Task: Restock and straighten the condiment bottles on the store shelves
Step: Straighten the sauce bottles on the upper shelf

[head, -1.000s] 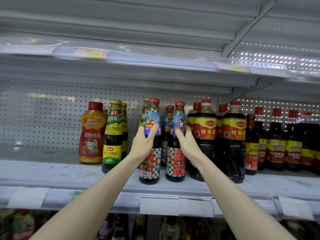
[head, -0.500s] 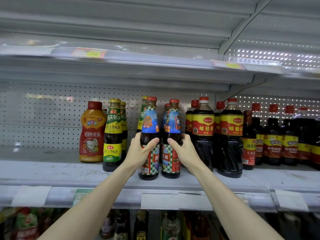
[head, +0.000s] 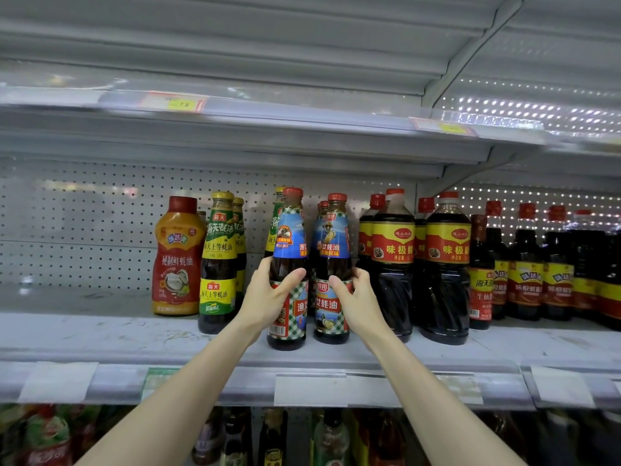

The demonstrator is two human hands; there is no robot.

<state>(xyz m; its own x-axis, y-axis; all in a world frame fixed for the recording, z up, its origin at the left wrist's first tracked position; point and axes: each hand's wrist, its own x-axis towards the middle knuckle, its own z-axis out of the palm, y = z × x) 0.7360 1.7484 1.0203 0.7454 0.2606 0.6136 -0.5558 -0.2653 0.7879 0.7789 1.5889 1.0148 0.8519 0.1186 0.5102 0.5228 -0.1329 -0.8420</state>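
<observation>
Two dark oyster-sauce bottles with blue neck labels, red caps and green checked lower labels stand upright side by side at the front of the grey shelf (head: 100,334). My left hand (head: 268,297) grips the left bottle (head: 289,243) around its waist, thumb across the front. My right hand (head: 356,297) grips the right bottle (head: 333,237) at the same height, from its right side. More bottles of the same kind stand hidden behind these two.
An orange squeeze bottle (head: 177,257) and green-and-yellow labelled bottles (head: 218,260) stand to the left. Large dark soy-sauce jugs (head: 392,264) and smaller soy bottles (head: 524,274) fill the right. An upper shelf edge (head: 302,116) hangs overhead. A lower shelf holds more bottles (head: 332,438).
Both hands slid down from the bottles' blue neck labels to their waists. The two bottles now stand closer together, and the left one's label has turned a little.
</observation>
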